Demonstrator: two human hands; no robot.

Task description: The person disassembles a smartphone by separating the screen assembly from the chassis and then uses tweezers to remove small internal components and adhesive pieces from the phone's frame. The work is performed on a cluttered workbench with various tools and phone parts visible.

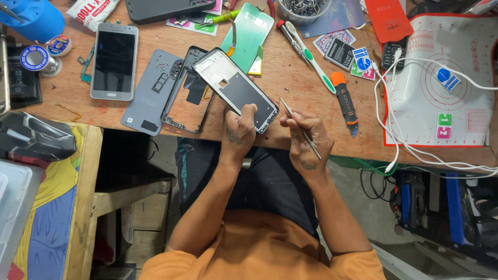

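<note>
The phone frame point(236, 89), its metal inner side facing up, is lying tilted near the front edge of the wooden desk point(290, 83). The left hand point(239, 129) is grasping its lower end, thumb pressing on top. Just beside it, the right hand point(306, 136) is clenching thin metal tweezers point(298, 126), whose tip is pointing toward the frame's lower corner. A black bezel point(184, 93) and a grey back cover point(150, 91) are lying left of the frame, and a silver smartphone point(114, 60) farther left. A green rectangular film point(249, 33) is sitting behind. To the right, small blue-and-white square packets point(361, 59) are resting beside an orange-handled knife point(345, 101) and a white-and-red mat point(441, 78).
</note>
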